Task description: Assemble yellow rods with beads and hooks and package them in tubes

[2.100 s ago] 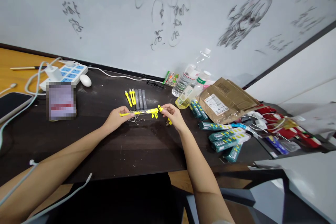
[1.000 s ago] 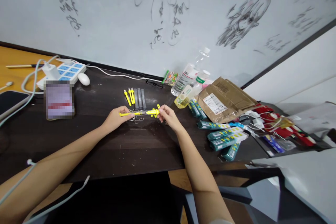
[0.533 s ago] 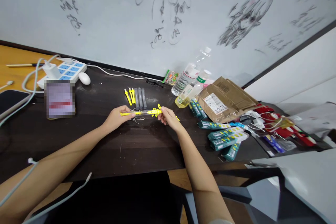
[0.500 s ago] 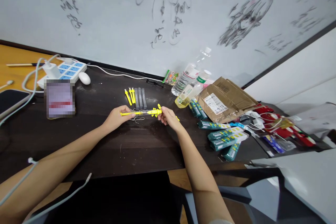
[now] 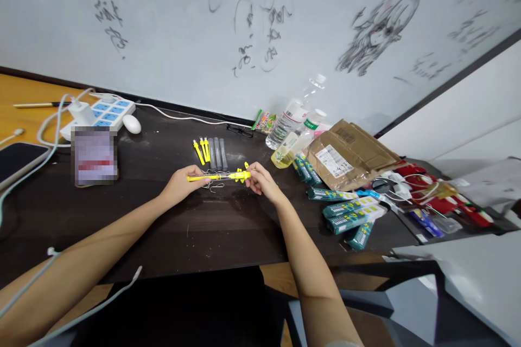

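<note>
A thin yellow stick with a clear middle section (image 5: 222, 176) is held level above the table, one end in each hand. My left hand (image 5: 179, 184) pinches its plain yellow end, with the thumb along it. At the other end, my right hand (image 5: 264, 181) has its fingers closed by a cluster of small yellow parts (image 5: 243, 174). Just behind lie several short yellow pieces with pale tips (image 5: 204, 150) and several dark see-through tubes (image 5: 218, 153), side by side. Thin bent wires (image 5: 215, 188) rest under the stick, partly hidden by it and the left hand.
To the right are bottles (image 5: 288, 119), a cardboard parcel (image 5: 345, 152) and several teal packets (image 5: 350, 214). A power strip (image 5: 118, 114), a white mouse (image 5: 132, 124) and a blurred-out box (image 5: 95, 157) sit at the left. Glasses (image 5: 240, 130) lie near the whiteboard.
The view shifts slightly. Both hands keep the stick in nearly the same place, and my right fingers shift slightly around its end.
</note>
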### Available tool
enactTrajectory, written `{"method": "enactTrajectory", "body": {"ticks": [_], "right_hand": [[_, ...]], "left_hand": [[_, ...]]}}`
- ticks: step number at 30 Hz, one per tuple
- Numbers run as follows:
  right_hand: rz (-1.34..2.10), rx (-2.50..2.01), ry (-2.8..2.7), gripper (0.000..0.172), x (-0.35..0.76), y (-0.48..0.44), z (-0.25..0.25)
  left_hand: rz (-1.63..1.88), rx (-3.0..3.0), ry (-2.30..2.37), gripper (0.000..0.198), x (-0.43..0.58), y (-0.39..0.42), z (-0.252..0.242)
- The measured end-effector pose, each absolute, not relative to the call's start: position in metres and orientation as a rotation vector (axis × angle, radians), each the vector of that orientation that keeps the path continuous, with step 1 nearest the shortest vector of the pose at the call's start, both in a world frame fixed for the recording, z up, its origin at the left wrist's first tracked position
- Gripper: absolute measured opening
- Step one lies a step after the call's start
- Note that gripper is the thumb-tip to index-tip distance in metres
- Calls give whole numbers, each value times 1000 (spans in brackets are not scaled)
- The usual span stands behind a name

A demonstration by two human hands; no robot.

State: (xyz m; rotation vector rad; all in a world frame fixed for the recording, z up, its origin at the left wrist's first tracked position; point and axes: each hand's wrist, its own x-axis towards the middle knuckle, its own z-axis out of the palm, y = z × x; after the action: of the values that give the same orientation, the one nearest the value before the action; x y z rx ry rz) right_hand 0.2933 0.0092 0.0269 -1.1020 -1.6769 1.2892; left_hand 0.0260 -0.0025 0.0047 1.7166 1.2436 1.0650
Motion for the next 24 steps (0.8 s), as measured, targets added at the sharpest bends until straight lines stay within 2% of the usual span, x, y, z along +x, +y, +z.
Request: {"method": "enactTrajectory", "body": {"ticks": [2, 5, 7, 11, 13, 18, 24], "right_hand": [[1301, -1116, -1693, 28, 293, 10, 25], [1241, -1185, -1723, 43, 292, 12, 20], [1217, -1195, -1716, 47, 293, 12, 19], [1304, -1109, -1678, 29, 293, 11, 22], [1317, -1100, -1700, 28, 293, 10, 22], [1200, -1211, -1741, 48, 290, 10, 20], [1319, -1060, -1687, 26, 291, 9, 22]], "left_hand": [[1058, 1722, 1251, 32, 26, -2, 4], [1064, 1717, 1249, 31, 26, -3, 5], [1074, 1713, 1243, 30, 27, -3, 6], [1067, 1694, 1253, 31, 28, -4, 8], [1060, 1687, 1251, 31, 28, -4, 8], [1056, 1690, 1232, 32, 28, -4, 8], [1079, 1689, 1210, 31, 28, -5, 8]]}}
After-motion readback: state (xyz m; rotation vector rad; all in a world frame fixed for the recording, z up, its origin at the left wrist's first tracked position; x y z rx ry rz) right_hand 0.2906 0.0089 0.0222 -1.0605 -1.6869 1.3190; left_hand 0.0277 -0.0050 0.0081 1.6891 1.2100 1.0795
